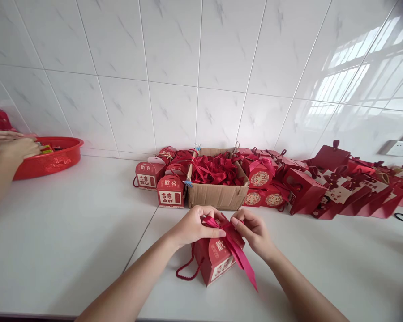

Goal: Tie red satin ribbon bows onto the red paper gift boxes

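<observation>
A small red gift box (204, 264) with white lettering panels stands on the white counter between my two hands. A pink-red ribbon (243, 259) lies across its top, one tail hanging down the front right. My left hand (196, 228) pinches the ribbon at the top of the box, thumb against the front flap. On the other side, my right hand (253, 232) has thumb and fingers pressed together on the ribbon near the box's upper right edge. A dark red cord handle (188, 277) loops out from the box's left side onto the counter.
Behind the box, a cardboard carton (216, 197) holds tangled red ribbons (215, 170). Finished-looking red boxes (170, 191) stand left of it, and many more red boxes (305, 190) line the wall rightward. Another person's hands (16, 147) reach over a red plastic basket (53, 158) at far left.
</observation>
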Motion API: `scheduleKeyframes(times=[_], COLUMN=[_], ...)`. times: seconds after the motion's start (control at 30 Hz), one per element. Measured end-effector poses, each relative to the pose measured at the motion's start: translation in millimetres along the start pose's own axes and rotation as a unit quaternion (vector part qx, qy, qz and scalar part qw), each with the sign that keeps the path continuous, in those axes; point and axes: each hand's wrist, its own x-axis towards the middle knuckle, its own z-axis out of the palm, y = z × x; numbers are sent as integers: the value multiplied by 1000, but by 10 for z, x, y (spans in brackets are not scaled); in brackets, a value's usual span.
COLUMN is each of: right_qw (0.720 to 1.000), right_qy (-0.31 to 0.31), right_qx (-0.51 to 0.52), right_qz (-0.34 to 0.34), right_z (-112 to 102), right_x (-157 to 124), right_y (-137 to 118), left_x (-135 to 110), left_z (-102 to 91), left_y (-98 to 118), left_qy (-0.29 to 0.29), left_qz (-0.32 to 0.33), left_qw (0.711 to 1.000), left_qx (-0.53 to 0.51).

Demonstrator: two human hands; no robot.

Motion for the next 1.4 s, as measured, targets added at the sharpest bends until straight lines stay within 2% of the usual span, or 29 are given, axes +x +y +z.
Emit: scheduleKeyframes(times=[0.1, 0.23, 0.53, 1.03, 1.2, 1.4], right_qw=[1000, 999, 995, 995, 995, 991], right_qy=[19, 24, 48, 96, 60, 8], right_qx=[0, 32, 59, 3, 45, 109], right_qz=[-9, 25, 65, 32, 67, 81], right_z=[-5, -4, -16, -69, -93, -69], right_x=[4, 13, 36, 92, 91, 61], right_y=[-9, -17, 15, 69, 98, 66], left_x=[-12, -22, -26, 14, 6, 21], left_z=[-13, 24, 155, 165, 134, 119], left_y=[18, 22, -36, -94, -79, -36], left_qy=[-5, 33, 106, 75, 69, 51], left_qz=[-26, -49, -13, -1, -3, -14], left_qw=[999, 998, 994, 997, 997, 999], left_qx=[-36, -35, 30, 33, 43, -1])
